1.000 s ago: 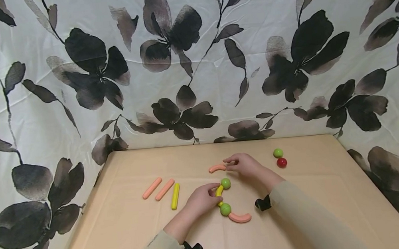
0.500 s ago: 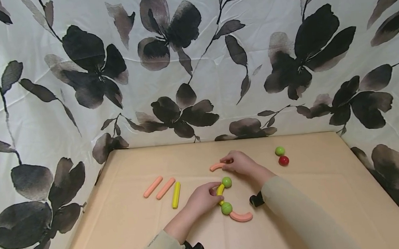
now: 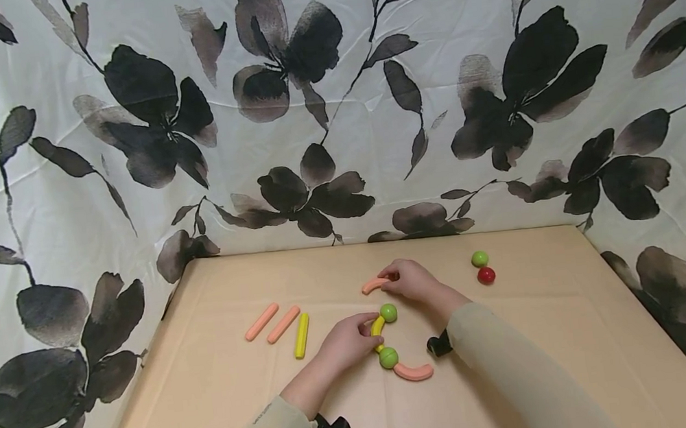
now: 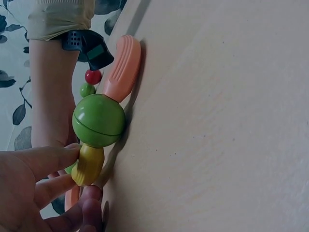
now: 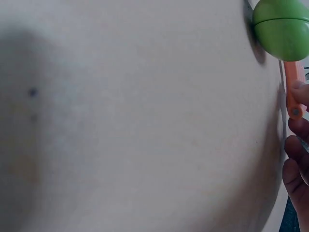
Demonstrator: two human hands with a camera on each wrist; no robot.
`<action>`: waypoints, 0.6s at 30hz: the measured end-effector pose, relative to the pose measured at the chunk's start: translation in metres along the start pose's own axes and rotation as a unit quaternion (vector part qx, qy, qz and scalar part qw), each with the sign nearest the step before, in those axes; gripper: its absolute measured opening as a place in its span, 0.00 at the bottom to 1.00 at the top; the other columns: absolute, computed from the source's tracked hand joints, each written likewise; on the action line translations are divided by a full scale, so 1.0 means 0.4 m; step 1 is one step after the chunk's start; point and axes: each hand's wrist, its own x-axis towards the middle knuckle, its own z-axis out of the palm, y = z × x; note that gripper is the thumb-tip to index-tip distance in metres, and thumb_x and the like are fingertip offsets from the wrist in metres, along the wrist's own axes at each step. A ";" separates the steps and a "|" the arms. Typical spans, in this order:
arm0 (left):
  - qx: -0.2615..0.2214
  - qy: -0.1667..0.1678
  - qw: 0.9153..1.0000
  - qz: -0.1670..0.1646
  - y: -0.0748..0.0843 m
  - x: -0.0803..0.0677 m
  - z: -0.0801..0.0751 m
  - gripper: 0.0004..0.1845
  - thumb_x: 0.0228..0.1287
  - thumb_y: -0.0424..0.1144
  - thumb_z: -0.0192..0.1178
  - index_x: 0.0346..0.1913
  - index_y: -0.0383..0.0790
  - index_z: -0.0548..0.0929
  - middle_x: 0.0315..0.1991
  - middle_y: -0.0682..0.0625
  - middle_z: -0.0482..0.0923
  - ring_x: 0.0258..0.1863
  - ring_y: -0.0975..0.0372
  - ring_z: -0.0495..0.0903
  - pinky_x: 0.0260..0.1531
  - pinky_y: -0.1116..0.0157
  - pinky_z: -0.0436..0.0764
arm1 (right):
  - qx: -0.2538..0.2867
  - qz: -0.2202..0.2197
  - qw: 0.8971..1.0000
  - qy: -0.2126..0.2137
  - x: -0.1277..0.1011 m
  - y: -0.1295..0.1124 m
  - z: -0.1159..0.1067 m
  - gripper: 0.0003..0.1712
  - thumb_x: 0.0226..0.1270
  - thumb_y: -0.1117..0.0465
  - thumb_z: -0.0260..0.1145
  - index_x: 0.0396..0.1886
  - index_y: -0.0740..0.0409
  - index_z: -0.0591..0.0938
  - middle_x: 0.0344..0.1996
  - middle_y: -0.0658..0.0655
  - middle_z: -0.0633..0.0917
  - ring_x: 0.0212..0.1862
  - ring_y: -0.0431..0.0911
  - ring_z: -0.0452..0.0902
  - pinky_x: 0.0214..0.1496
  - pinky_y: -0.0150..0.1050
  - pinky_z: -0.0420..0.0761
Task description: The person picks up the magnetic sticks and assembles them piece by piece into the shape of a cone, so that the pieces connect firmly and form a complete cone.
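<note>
My left hand point(image 3: 346, 343) pinches a curved yellow stick point(image 3: 377, 328) between thumb and fingers. One green ball point(image 3: 388, 313) joins its far end and another green ball point(image 3: 388, 358) its near end. From the near ball, a curved pink stick point(image 3: 413, 372) runs out to the right; the left wrist view shows ridges along this pink stick point(image 4: 124, 67). Farther back, my right hand point(image 3: 413, 281) pinches a second curved pink stick point(image 3: 374, 285) by its right end. In the right wrist view, a small grey disc shows on the tip of that stick point(image 5: 292, 99).
Two straight pink sticks point(image 3: 262, 322) and a straight yellow stick point(image 3: 302, 336) lie on the table point(image 3: 212, 406) to the left. A small green ball point(image 3: 480, 259) and a red ball point(image 3: 486, 275) touch at the back right. A floral cloth point(image 3: 385, 134) hangs behind the table.
My right hand has shifted slightly back and left, its fingers coming closer around the curved pink stick. My left hand keeps its hold on the yellow stick.
</note>
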 end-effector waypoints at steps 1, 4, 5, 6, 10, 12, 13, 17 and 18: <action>0.000 0.000 1.000 0.000 0.000 -0.001 0.000 0.26 0.61 0.42 0.69 0.63 0.45 0.80 0.26 0.55 0.75 0.24 0.63 0.71 0.24 0.66 0.68 | -0.002 -0.001 1.000 0.005 -0.003 0.000 -0.002 0.14 0.64 0.57 0.73 0.47 0.54 0.88 0.33 0.49 0.81 0.36 0.44 0.73 0.42 0.40 0.74; 0.000 0.001 1.000 -0.002 0.002 -0.003 0.000 0.26 0.61 0.43 0.69 0.63 0.45 0.80 0.26 0.55 0.75 0.24 0.64 0.72 0.25 0.66 0.68 | -0.003 -0.001 1.000 0.019 -0.012 0.000 -0.011 0.13 0.63 0.56 0.73 0.46 0.53 0.88 0.30 0.50 0.78 0.35 0.46 0.71 0.40 0.41 0.72; 0.000 0.001 1.000 -0.003 0.003 -0.003 -0.001 0.26 0.61 0.42 0.69 0.63 0.45 0.80 0.26 0.55 0.75 0.24 0.63 0.71 0.25 0.66 0.68 | -0.004 0.000 1.000 0.023 -0.015 0.001 -0.013 0.13 0.63 0.55 0.73 0.46 0.53 0.88 0.30 0.50 0.78 0.35 0.46 0.71 0.40 0.41 0.72; 0.000 0.002 1.000 -0.003 0.003 -0.004 -0.001 0.26 0.61 0.42 0.69 0.63 0.45 0.80 0.26 0.55 0.75 0.24 0.63 0.71 0.25 0.66 0.68 | -0.004 0.003 1.000 0.025 -0.019 0.003 -0.016 0.13 0.63 0.56 0.73 0.46 0.53 0.88 0.30 0.50 0.78 0.35 0.46 0.71 0.40 0.41 0.72; 0.001 0.004 1.000 -0.005 0.004 -0.005 -0.001 0.26 0.60 0.42 0.69 0.63 0.44 0.80 0.26 0.55 0.75 0.23 0.64 0.71 0.24 0.66 0.68 | -0.012 0.011 0.999 0.033 -0.036 0.016 -0.024 0.12 0.63 0.56 0.73 0.45 0.52 0.88 0.30 0.50 0.77 0.35 0.46 0.71 0.39 0.41 0.71; -0.001 0.006 1.000 -0.003 0.003 -0.006 0.000 0.26 0.60 0.42 0.69 0.63 0.44 0.80 0.26 0.55 0.75 0.23 0.64 0.71 0.24 0.66 0.68 | -0.010 0.017 0.999 0.034 -0.048 0.024 -0.029 0.11 0.63 0.57 0.73 0.44 0.52 0.88 0.30 0.51 0.77 0.35 0.46 0.71 0.39 0.41 0.71; 0.000 0.005 1.000 -0.003 0.003 -0.006 0.001 0.26 0.60 0.42 0.69 0.63 0.44 0.80 0.26 0.55 0.75 0.23 0.64 0.71 0.24 0.66 0.68 | -0.009 0.018 0.999 0.034 -0.055 0.027 -0.032 0.11 0.63 0.57 0.73 0.44 0.52 0.88 0.30 0.51 0.77 0.35 0.46 0.71 0.39 0.41 0.71; -0.004 0.005 1.000 -0.004 0.003 -0.007 0.003 0.26 0.60 0.42 0.69 0.63 0.45 0.80 0.27 0.54 0.75 0.24 0.63 0.71 0.24 0.66 0.68 | -0.009 0.018 0.999 0.036 -0.088 0.039 -0.046 0.11 0.63 0.56 0.73 0.44 0.53 0.88 0.29 0.51 0.77 0.35 0.47 0.71 0.39 0.41 0.71; -0.004 0.005 1.000 -0.007 0.003 -0.007 0.004 0.26 0.61 0.42 0.69 0.63 0.45 0.80 0.27 0.54 0.75 0.24 0.63 0.71 0.24 0.66 0.68 | -0.013 0.017 0.999 0.038 -0.096 0.042 -0.050 0.11 0.63 0.56 0.73 0.44 0.53 0.88 0.29 0.51 0.77 0.35 0.47 0.71 0.38 0.41 0.71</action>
